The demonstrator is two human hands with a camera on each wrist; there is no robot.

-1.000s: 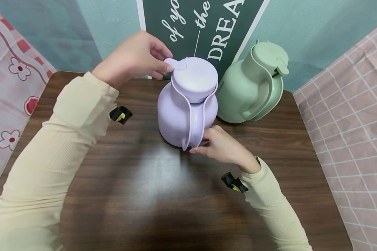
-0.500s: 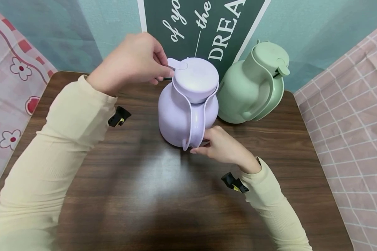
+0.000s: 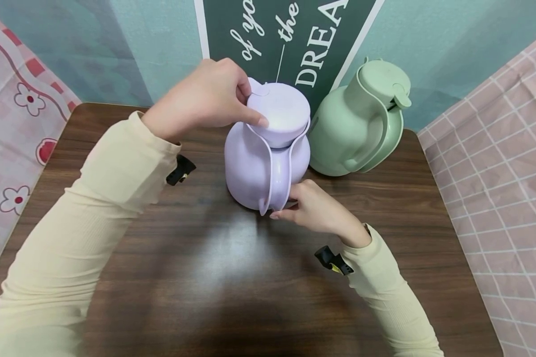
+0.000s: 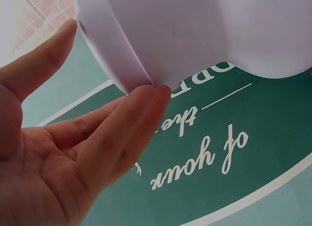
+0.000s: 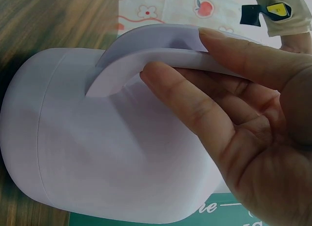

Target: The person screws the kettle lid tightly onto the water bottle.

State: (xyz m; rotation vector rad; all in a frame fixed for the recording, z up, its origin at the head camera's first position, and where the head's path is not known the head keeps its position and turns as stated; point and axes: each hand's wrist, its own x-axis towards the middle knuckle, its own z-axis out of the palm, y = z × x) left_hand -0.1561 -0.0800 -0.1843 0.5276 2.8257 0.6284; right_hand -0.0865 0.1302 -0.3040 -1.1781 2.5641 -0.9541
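Observation:
A lilac thermos jug (image 3: 247,163) stands upright on the table at mid-frame in the head view, its handle towards me. My left hand (image 3: 214,94) holds the left side of its round lid (image 3: 286,106). The thumb lies on the lid's near side, and the fingers reach behind by the lid's tab. In the left wrist view the fingertips (image 4: 158,92) touch the lid's rim, with the thumb on its other side. Low on the jug, my right hand (image 3: 319,208) grips the curved handle (image 3: 280,173) between thumb and fingers; the right wrist view shows this grip (image 5: 219,94) closely.
Just right of the lilac jug stands a pale green thermos jug (image 3: 339,129) of similar shape. Behind them is a green sign (image 3: 268,54) with white lettering. The dark wooden table (image 3: 205,297) meets a pink tiled covering (image 3: 509,188) at right and patterned cloth (image 3: 22,124) at left.
My left hand has moved from the lid's tab to the right and nearer, so its thumb now lies on the lid's side. The right hand and both jugs have stayed put.

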